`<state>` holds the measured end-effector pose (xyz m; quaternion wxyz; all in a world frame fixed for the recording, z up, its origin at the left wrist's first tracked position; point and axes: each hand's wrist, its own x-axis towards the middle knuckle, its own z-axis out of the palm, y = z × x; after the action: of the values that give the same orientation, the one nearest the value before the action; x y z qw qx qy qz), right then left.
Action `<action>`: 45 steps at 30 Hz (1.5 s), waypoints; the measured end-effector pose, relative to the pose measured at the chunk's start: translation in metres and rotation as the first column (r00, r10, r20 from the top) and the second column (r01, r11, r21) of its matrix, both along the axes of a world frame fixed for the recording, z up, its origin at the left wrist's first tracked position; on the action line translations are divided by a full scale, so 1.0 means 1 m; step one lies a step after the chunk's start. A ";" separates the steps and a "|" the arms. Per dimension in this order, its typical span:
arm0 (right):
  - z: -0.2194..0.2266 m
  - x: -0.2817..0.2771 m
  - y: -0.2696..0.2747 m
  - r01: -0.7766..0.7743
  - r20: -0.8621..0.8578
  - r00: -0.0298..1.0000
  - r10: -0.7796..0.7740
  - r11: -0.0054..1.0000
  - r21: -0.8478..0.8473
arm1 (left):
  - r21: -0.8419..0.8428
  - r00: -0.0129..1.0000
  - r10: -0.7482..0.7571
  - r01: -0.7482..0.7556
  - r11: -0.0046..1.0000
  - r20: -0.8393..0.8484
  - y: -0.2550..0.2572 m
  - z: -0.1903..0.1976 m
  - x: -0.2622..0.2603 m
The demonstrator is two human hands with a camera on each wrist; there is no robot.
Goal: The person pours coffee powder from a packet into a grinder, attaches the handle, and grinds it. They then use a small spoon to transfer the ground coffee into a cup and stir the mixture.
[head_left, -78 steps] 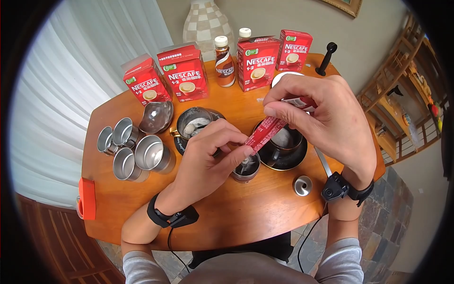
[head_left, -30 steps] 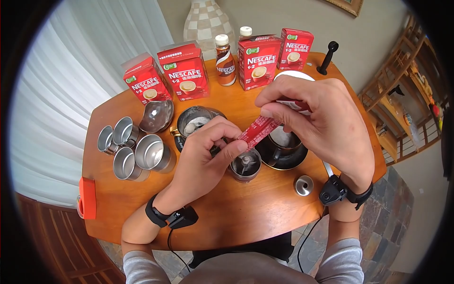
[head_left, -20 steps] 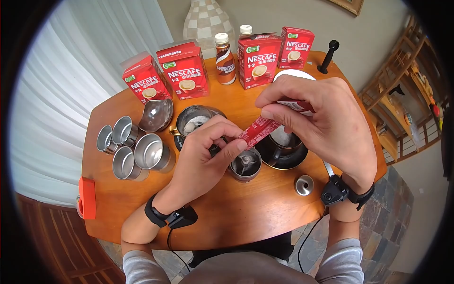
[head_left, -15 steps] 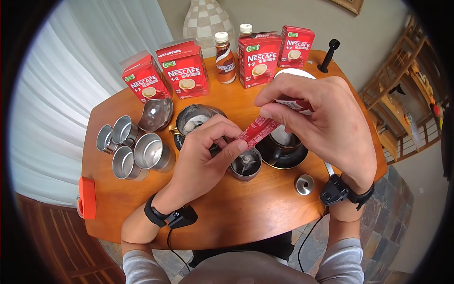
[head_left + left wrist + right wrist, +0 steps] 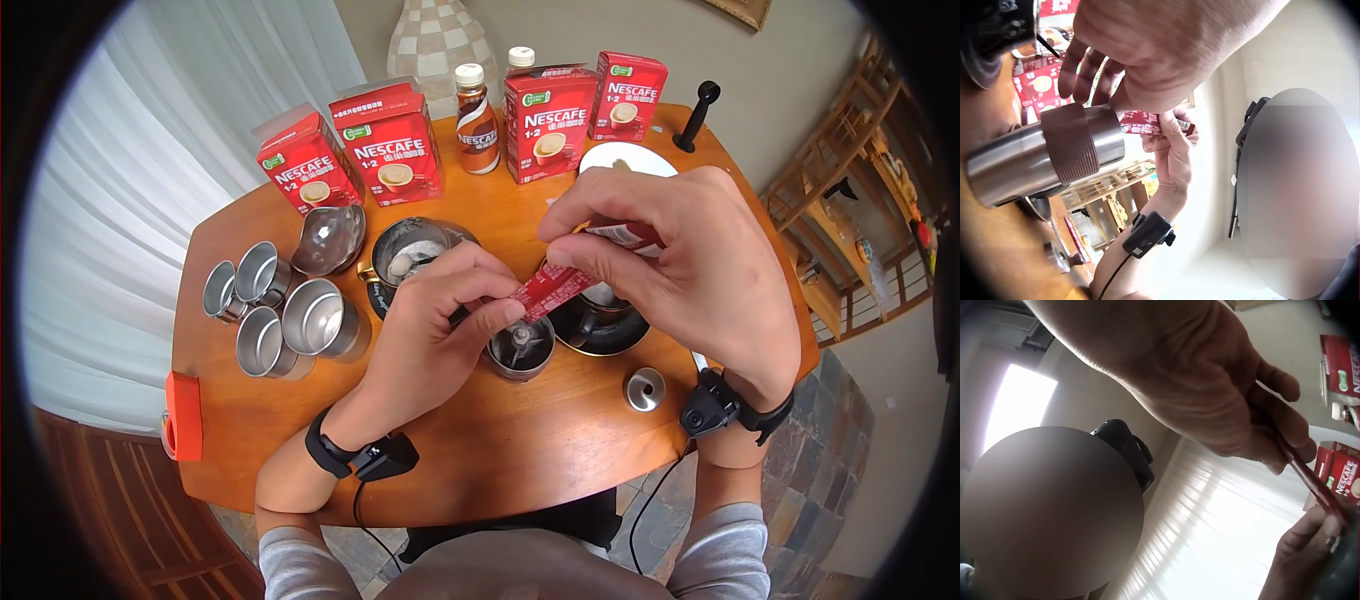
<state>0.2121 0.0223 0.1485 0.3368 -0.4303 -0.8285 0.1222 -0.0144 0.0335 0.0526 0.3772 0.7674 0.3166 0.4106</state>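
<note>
A red coffee stick sachet (image 5: 553, 289) slants down to the left between the hands. My right hand (image 5: 695, 270) pinches its upper end between thumb and fingers. Lower down, my left hand (image 5: 440, 325) pinches the other end. That end is over the mouth of a metal coffee grinder (image 5: 520, 368), whose central shaft shows inside. In the left wrist view, the grinder's brown ribbed band (image 5: 1071, 144) wraps its steel body just under the left hand. Behind the hands, a black cup on a black saucer (image 5: 628, 338) is partly hidden.
Several metal cups (image 5: 320, 320) stand at left beside a dark glassy bowl (image 5: 332, 240). A gold-handled cup (image 5: 400, 238) contains white powder. Red Nescafe boxes (image 5: 390, 160) and bottles (image 5: 477, 135) line the back. A small steel funnel (image 5: 645, 390) lies front right; a white plate (image 5: 645, 162) sits behind.
Both hands have moved slightly left with the sachet, uncovering more of the grinder's mouth. Just now the right hand has shifted a little and the sachet has bent. Both grips hold.
</note>
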 end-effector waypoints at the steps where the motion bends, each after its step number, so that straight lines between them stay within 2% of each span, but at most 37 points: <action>1: 0.001 0.000 -0.001 -0.012 -0.010 1.000 0.012 1.000 -0.007 | -0.007 1.000 0.006 -0.006 1.000 0.003 -0.001 0.002 0.000; 3: 0.001 0.000 -0.001 0.011 -0.004 1.000 -0.011 1.000 0.027 | -0.022 1.000 0.019 -0.019 1.000 0.008 -0.003 0.007 0.002; 6: 0.000 -0.002 -0.002 0.014 -0.034 0.999 -0.015 1.000 -0.024 | -0.019 1.000 0.025 -0.025 1.000 -0.012 -0.002 0.006 0.000; 11: 0.003 -0.004 -0.003 0.110 -0.029 0.994 -0.108 0.990 0.084 | 0.058 1.000 -0.002 0.002 0.998 -0.001 0.002 0.000 0.000; 13: 0.004 -0.005 -0.003 0.130 -0.028 0.991 -0.129 0.990 0.054 | 0.055 1.000 0.001 0.000 0.998 -0.009 0.001 0.001 0.000; 15: 0.003 -0.003 -0.005 0.045 -0.082 0.996 -0.043 0.999 0.031 | -0.012 1.000 0.025 -0.025 1.000 -0.003 -0.003 0.004 0.002; 20: 0.000 -0.002 0.000 0.157 0.049 0.984 -0.171 0.966 0.207 | 0.000 1.000 0.010 -0.010 1.000 0.015 -0.003 0.004 0.002; 24: 0.002 -0.009 -0.002 0.057 -0.168 0.985 -0.042 0.995 0.087 | -0.003 0.999 0.007 -0.007 1.000 0.050 -0.003 0.003 0.002; 26: 0.007 -0.009 -0.005 0.029 -0.189 0.982 -0.029 1.000 -0.004 | 0.008 0.999 0.009 -0.010 1.000 0.040 -0.003 0.003 0.001; 29: 0.013 -0.003 -0.006 0.002 -0.098 0.995 -0.011 0.995 -0.095 | -0.021 1.000 0.020 -0.020 1.000 0.020 -0.001 0.005 0.000; 34: 0.016 -0.006 -0.007 -0.017 -0.234 0.972 -0.035 0.976 -0.217 | 0.004 0.999 0.030 -0.030 1.000 0.010 0.001 0.004 -0.001; 37: 0.017 -0.003 -0.009 -0.104 -0.281 0.960 0.012 0.943 -0.316 | 0.025 1.000 0.019 -0.019 0.999 0.005 0.002 0.006 -0.003; 40: 0.014 -0.004 -0.010 -0.141 -0.280 0.959 0.052 0.940 -0.309 | -0.026 0.999 0.026 -0.025 0.999 0.037 0.001 0.007 -0.002; 42: 0.017 -0.005 -0.011 -0.148 -0.304 0.952 0.026 0.912 -0.384 | -0.064 0.999 0.028 -0.026 0.998 0.043 0.002 0.006 -0.002; 45: 0.014 -0.008 -0.009 -0.170 -0.452 0.892 -0.034 0.899 -0.403 | -0.037 0.999 0.009 -0.008 0.999 0.041 0.001 0.008 -0.003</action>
<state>0.2044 0.0136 0.1620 0.4099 -0.4241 -0.6955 0.4104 -0.0171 0.0345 0.0606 0.3958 0.7504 0.3194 0.4222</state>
